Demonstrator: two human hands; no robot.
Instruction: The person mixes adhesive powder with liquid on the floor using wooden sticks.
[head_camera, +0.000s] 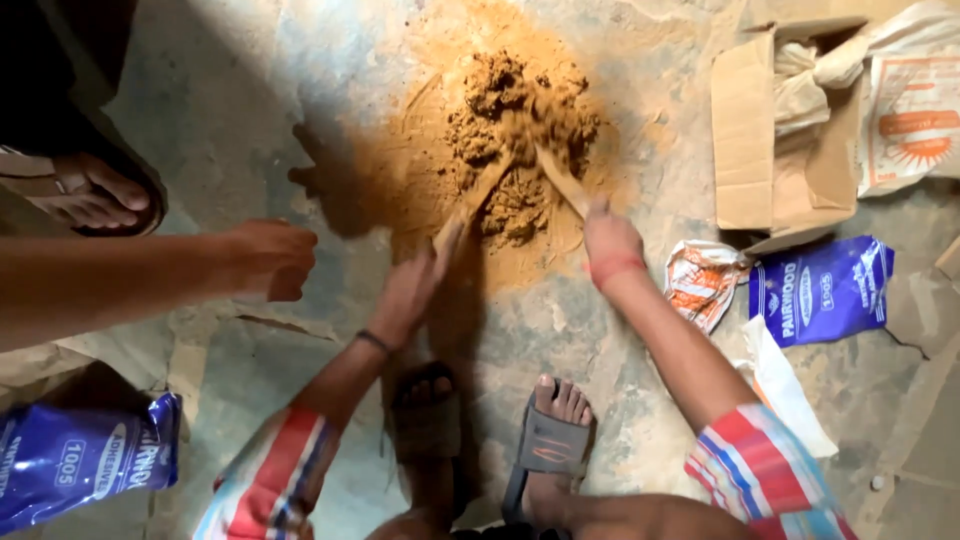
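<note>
A heap of damp orange-brown powder (520, 130) lies on the grey floor. My left hand (405, 290) grips a flat wooden stick (478, 195) whose tip is in the heap. A second wooden stick (560, 180) is gripped in my right hand (610, 240), which wears a red wristband, and it also pokes into the heap from the right. Both sticks cross toward the heap's middle.
Another person's hand (268, 258) reaches in from the left, with a sandalled foot (95, 195) behind it. An open cardboard box (775, 140) and white bags lie at right, a blue pouch (822, 288) beside them, another blue pouch (80, 455) at lower left. My sandalled feet (550, 440) stand below.
</note>
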